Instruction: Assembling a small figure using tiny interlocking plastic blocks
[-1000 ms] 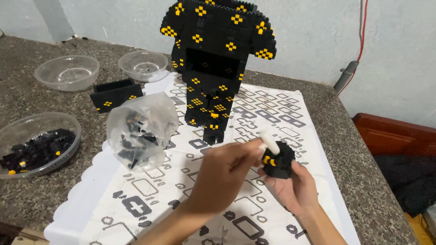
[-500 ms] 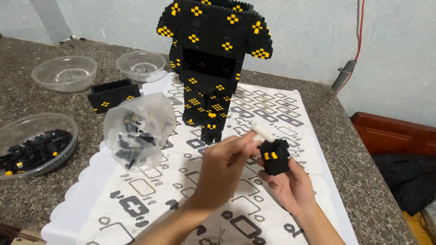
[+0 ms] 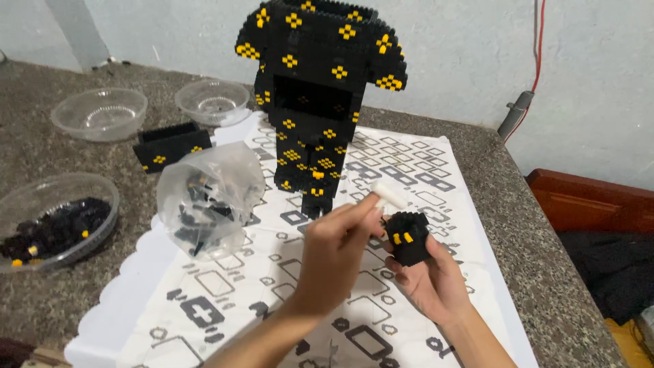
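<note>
Now your right hand (image 3: 426, 283) cups a small black block piece with yellow studs (image 3: 407, 236) in its upturned palm, fingers curled beneath it. Your left hand (image 3: 337, 249) pinches a small white tool (image 3: 387, 194) between its fingertips, the tool's lower end just beside the top of the block piece. Compared with a second ago, the left hand sits slightly higher and the tool points more steeply up to the right; the block piece stays in the right palm, over the patterned white mat (image 3: 225, 293). Behind your hands stands the tall black-and-yellow brick figure (image 3: 320, 88). A clear plastic bag of black pieces (image 3: 208, 201) lies left of the hands, unmoved, as does the bowl of black pieces (image 3: 54, 221).
</note>
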